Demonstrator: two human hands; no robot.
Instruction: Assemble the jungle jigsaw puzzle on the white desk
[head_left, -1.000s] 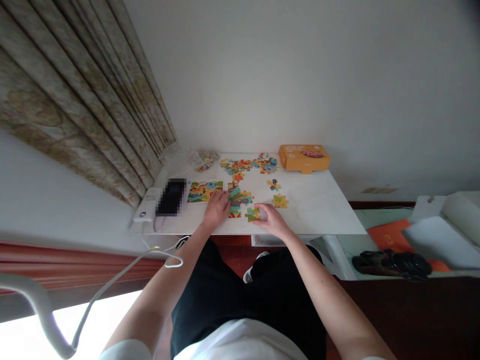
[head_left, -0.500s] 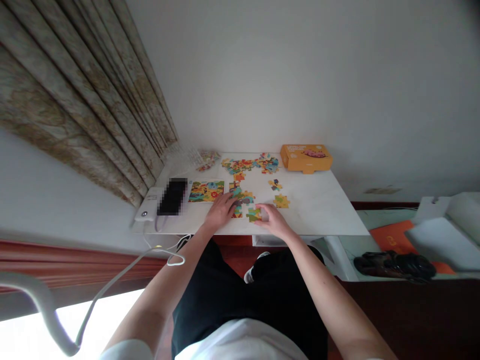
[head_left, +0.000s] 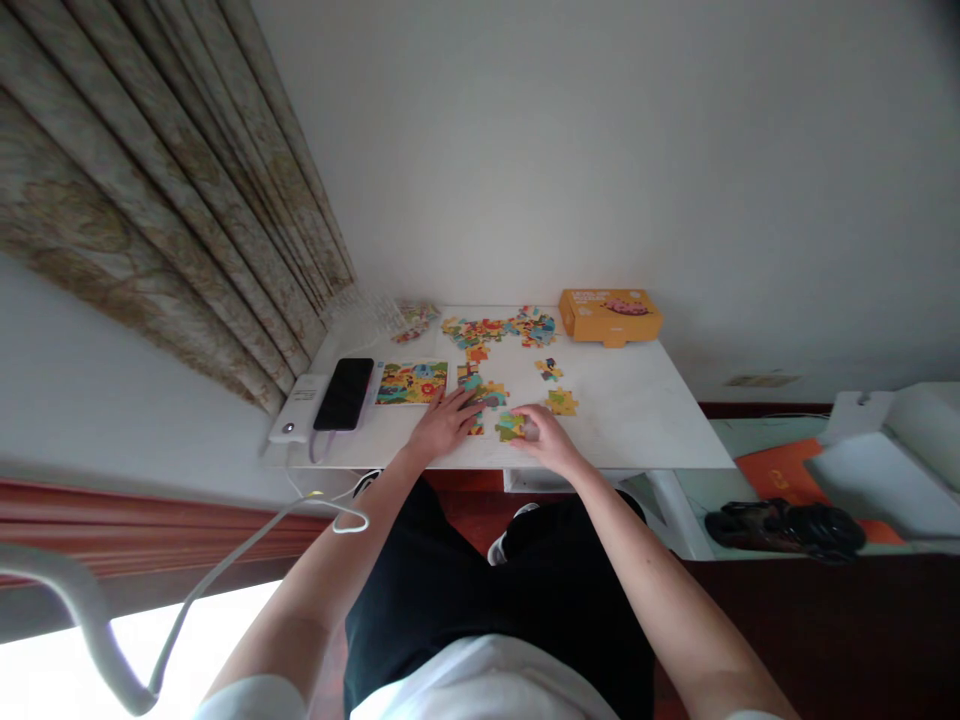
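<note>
Near the front edge of the tabletop (head_left: 637,420), the left hand (head_left: 444,425) lies flat, fingers spread, on a joined patch of puzzle pieces (head_left: 480,395). Just beside it, the right hand (head_left: 546,438) pinches a green and yellow piece (head_left: 510,427). A phone (head_left: 343,393) sits toward the left edge, an orange box (head_left: 609,316) at the back.

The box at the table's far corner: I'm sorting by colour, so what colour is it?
The box is orange, in the head view.

Left hand (head_left: 444,424) flat, fingers spread forward, right hand (head_left: 546,438) curled, fingertips down, both forearms extended
</note>
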